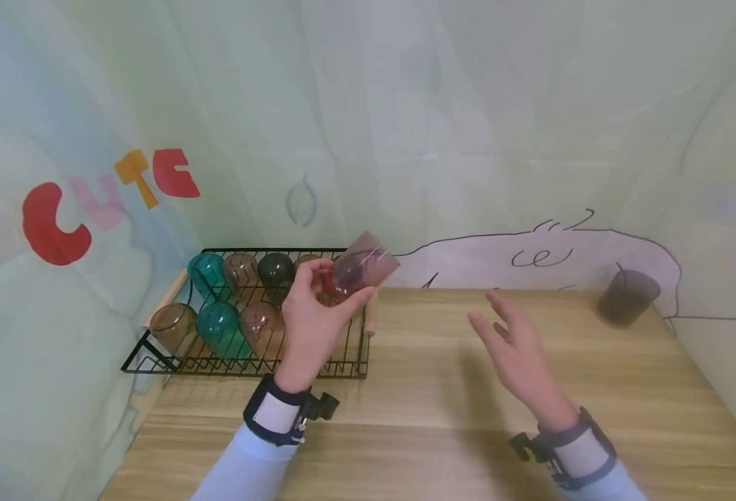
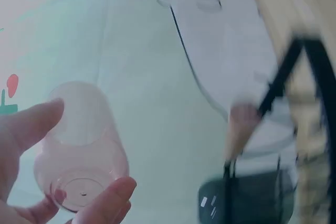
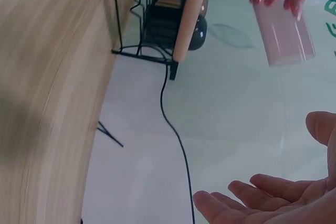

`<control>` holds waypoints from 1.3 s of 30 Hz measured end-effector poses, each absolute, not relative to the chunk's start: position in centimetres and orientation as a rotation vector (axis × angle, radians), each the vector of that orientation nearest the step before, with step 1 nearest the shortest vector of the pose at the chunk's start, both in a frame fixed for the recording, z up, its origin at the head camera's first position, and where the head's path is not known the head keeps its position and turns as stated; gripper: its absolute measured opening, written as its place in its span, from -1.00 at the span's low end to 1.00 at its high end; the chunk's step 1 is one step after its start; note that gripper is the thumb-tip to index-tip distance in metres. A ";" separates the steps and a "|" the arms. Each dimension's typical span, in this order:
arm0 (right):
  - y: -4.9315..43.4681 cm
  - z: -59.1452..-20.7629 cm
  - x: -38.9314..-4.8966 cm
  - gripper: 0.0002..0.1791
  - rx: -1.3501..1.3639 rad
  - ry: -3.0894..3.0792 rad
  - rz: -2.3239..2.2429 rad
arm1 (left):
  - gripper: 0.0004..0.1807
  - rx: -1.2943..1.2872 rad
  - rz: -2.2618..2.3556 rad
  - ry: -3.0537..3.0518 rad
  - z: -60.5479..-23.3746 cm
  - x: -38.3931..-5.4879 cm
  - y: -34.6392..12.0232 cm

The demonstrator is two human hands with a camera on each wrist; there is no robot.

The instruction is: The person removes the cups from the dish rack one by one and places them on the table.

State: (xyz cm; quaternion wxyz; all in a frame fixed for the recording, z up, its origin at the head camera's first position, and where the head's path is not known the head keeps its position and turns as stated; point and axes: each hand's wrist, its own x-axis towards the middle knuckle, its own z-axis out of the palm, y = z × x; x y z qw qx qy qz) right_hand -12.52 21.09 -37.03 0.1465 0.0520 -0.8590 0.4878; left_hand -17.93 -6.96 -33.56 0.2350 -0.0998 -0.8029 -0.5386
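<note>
Left hand [image 1: 314,314], fingers grasping a pink glass [image 1: 366,263]
Below those fingers a rack [image 1: 371,321] holds upturned glasses [image 1: 222,328] — beyond the right hand [image 1: 521,351], its fingers released, a dark cup [image 1: 628,298] sits on the wooden table [image 1: 430,403]; patterned curtain [image 1: 468,125] behind.

The pink cup [image 1: 365,266] is smooth, see-through and glossy (glass or clear plastic, hard to say which), and the teal cup [image 1: 219,321] shines likewise. The rack [image 2: 321,69] looks like black-coated metal wire, its handle [image 3: 189,22] smooth matt wood. The table [image 1: 418,390] shows satiny wood grain; the backdrop [image 1: 405,139] is soft, creased matt cloth, the sleeve [image 1: 243,466] smooth matt fabric
</note>
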 end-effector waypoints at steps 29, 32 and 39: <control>16.6 -32.0 -12.2 -0.42 0.251 -2.397 1.763 | -0.16 -0.362 -1.852 -2.335 -35.8 -15.9 -0.2; 16.5 -32.0 -12.2 -0.40 0.237 -2.383 1.811 | -0.16 -0.379 -1.912 -2.315 -36.2 -16.0 -0.2; 16.3 -32.4 -12.5 -0.23 0.229 -2.361 1.853 | -0.22 -0.455 -2.031 -2.249 -37.1 -16.4 0.2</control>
